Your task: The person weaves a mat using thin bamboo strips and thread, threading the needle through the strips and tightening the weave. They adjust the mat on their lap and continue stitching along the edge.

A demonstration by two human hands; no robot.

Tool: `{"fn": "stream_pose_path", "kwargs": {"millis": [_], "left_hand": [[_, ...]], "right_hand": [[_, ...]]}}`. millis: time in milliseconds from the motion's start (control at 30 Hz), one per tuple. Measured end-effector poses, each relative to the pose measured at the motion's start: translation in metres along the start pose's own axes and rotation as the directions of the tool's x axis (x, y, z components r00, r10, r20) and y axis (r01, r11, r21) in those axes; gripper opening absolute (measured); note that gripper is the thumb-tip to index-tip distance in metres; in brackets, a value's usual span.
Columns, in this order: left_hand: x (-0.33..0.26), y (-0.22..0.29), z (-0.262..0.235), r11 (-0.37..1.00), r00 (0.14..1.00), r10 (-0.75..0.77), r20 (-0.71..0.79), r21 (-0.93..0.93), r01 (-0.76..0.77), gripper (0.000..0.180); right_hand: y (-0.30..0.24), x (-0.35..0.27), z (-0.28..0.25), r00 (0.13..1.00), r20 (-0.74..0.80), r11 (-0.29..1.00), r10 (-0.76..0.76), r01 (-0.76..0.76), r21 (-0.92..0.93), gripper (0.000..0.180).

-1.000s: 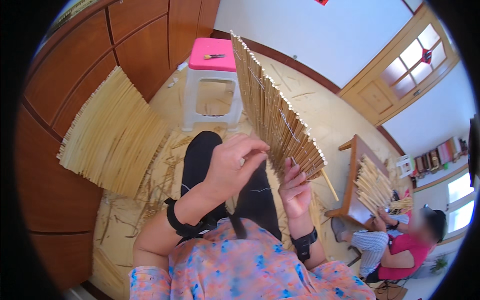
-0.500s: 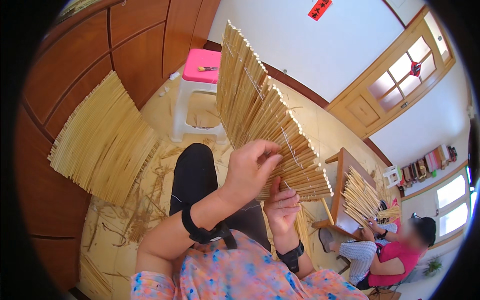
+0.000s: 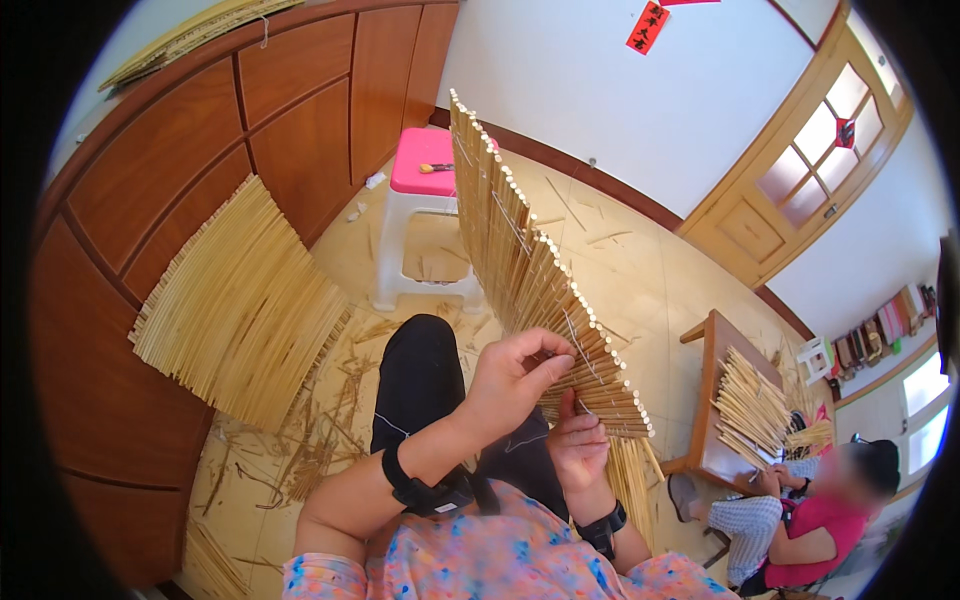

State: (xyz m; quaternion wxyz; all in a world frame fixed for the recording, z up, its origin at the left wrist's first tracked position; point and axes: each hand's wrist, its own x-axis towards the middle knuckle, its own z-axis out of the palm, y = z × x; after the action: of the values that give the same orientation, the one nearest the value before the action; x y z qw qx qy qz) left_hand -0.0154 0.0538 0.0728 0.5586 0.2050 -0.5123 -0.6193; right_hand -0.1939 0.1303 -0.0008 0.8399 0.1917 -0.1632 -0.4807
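Observation:
A mat of pale reed stalks point(image 3: 505, 240), bound by rows of light thread, stands tilted in front of me with its cut ends toward the right. My left hand point(image 3: 515, 380) is closed in a pinch at the mat's near face, close to one stitched row. What its fingertips hold is too small to make out. Lower down, my right hand point(image 3: 580, 448) grips the mat's near end, thumb up against the stalks. A thin white thread point(image 3: 392, 424) lies across my dark trouser leg.
Another reed mat point(image 3: 240, 310) leans on the wooden cabinets point(image 3: 300, 125) at left. A pink-topped stool point(image 3: 425, 175) bearing a brush point(image 3: 437, 168) stands behind my mat. Reed scraps point(image 3: 315, 440) litter the floor. At right, a person point(image 3: 830, 510) sits by a table point(image 3: 705, 385) with loose stalks.
The mat now shows more edge-on and its top sits lower in view. Both hands keep their places on it, the left still pinched. The whole view has shifted slightly.

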Motion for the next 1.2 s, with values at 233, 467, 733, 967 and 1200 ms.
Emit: {"fn": "stream_pose_path", "kwargs": {"millis": [233, 467, 733, 967, 1200], "left_hand": [[0.002, -0.006, 0.003, 0.983, 0.996, 0.009, 0.085, -0.185, 0.007, 0.011], [0.000, -0.004, -0.011, 0.925, 0.987, 0.062, 0.145, -0.379, -0.003, 0.008], [0.003, 0.035, -0.050, 0.943, 0.960, 0.242, -0.142, -0.198, -0.267, 0.014], [0.025, 0.016, -0.024, 0.996, 0.990, 0.063, -0.126, 0.067, -0.055, 0.017], [0.025, -0.003, -0.046, 0.992, 0.919, 0.129, -0.372, 0.041, -0.123, 0.011]], "right_hand": [[0.005, -0.001, 0.000, 1.000, 0.011, 0.999, -0.007, 0.007, 0.044, 0.052], [0.010, 0.004, 0.008, 0.999, 0.023, 0.992, -0.048, 0.045, 0.116, 0.052], [0.004, -0.003, 0.008, 0.995, 0.081, 0.993, -0.055, 0.046, 0.112, 0.052], [0.007, -0.008, 0.006, 0.999, 0.043, 0.985, -0.010, 0.002, 0.171, 0.053], [-0.003, -0.024, 0.001, 0.994, -0.111, 0.999, -0.021, 0.018, -0.026, 0.048]]}}
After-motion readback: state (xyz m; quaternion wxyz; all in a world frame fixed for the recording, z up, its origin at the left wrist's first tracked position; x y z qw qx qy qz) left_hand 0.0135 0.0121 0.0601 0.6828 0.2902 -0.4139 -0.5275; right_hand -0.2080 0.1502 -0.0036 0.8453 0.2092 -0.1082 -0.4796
